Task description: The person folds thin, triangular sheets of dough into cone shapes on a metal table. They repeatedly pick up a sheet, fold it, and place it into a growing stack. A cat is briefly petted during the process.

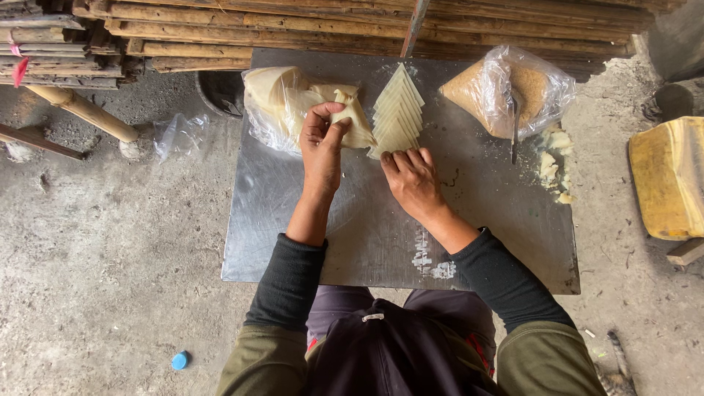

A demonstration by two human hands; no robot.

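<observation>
My left hand (323, 143) pinches a pale dough sheet (352, 117) that comes out of a clear plastic bag of dough sheets (275, 103) at the far left of a metal table (293, 220). My right hand (412, 180) rests, fingers curled, on the near end of a fanned row of folded triangular dough wrappers (398, 110) in the middle of the table. Both forearms wear black sleeves.
A clear bag of brown crumbly filling (506, 88) with a spoon (515, 125) in it lies at the table's far right, pale dough scraps (554, 158) beside it. Stacked wooden slats (293, 26) run behind. A yellow container (671, 176) stands right; a blue cap (180, 360) lies on the floor.
</observation>
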